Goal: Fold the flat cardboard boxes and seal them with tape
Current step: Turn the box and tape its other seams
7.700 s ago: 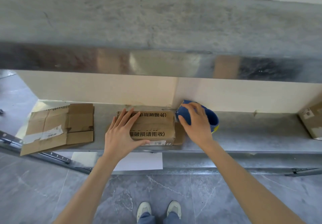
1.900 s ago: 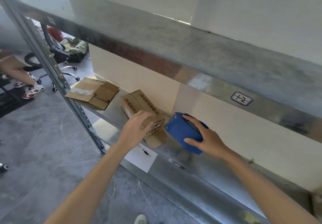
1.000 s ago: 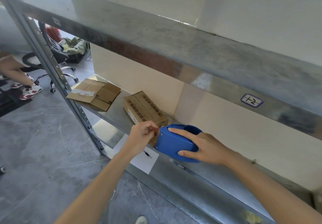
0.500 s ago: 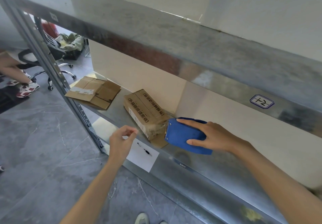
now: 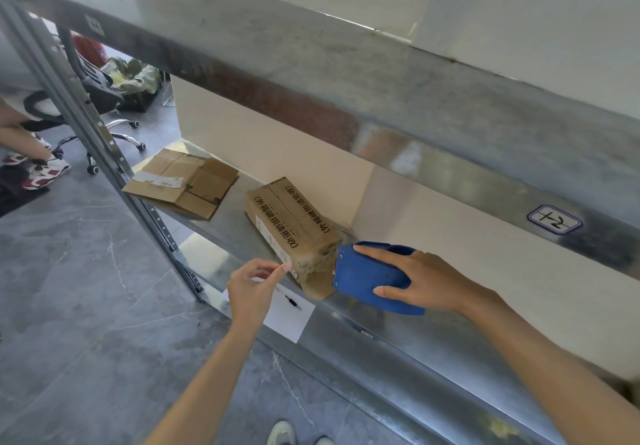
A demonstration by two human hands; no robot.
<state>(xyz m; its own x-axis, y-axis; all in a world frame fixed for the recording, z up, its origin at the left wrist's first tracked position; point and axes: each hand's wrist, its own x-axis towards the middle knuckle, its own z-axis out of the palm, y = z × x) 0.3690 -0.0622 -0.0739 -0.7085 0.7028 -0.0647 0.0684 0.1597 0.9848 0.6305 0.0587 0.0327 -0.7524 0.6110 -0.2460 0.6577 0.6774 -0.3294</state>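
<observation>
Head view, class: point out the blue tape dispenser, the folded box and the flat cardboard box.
blue tape dispenser (image 5: 363,276), head view, its blue side face.
folded box (image 5: 292,214), head view, its printed top face.
flat cardboard box (image 5: 207,181), head view, a bare brown flap.

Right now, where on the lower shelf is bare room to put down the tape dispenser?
Bare shelf lies between the flat cardboard and the folded box, and right of the tape dispenser. Crowded: the box's near end, between left hand and right hand.
</observation>
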